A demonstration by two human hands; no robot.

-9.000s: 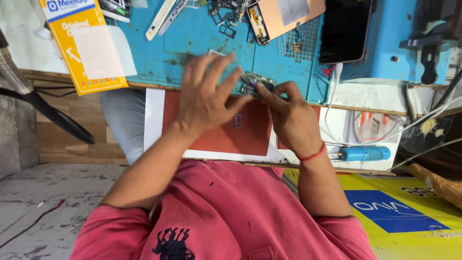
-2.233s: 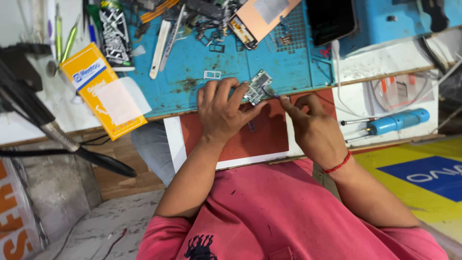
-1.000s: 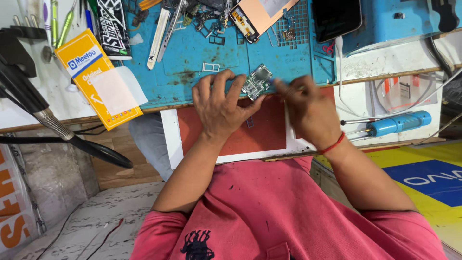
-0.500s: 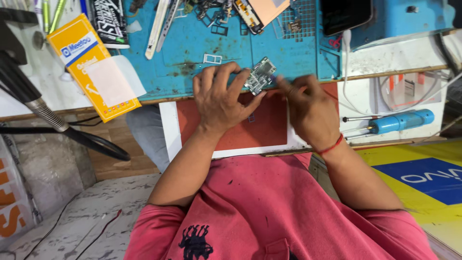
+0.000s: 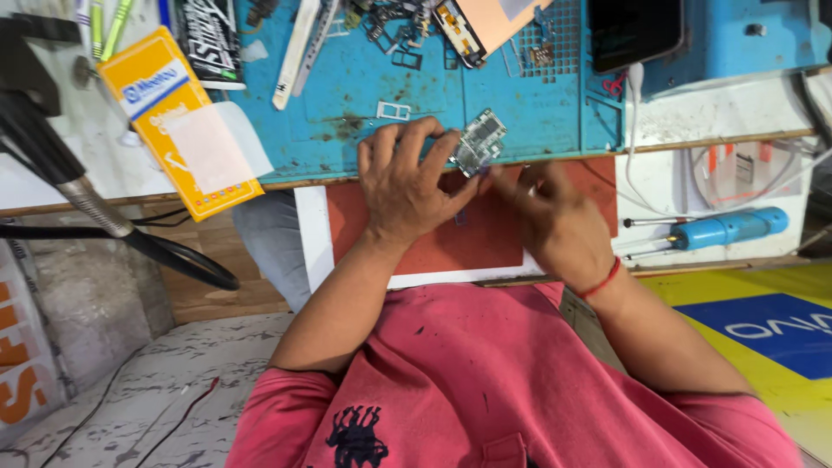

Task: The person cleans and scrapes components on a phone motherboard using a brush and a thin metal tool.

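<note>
Circuit board (image 5: 478,141) sits pinched in the left hand (image 5: 407,186) fingertips over the blue mat (image 5: 347,95); right hand (image 5: 559,225) curled beside it, grip unclear

The left hand (image 5: 407,186) pinches a small circuit board (image 5: 478,141) over the blue mat (image 5: 364,95), the right hand (image 5: 559,221) just beside it.

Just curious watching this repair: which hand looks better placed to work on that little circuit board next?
Probably the right hand: it sits free beside the small circuit board, fingertips pointing toward it. The left hand already pinches the board at the blue mat's edge, so it is busy steadying it.
</note>
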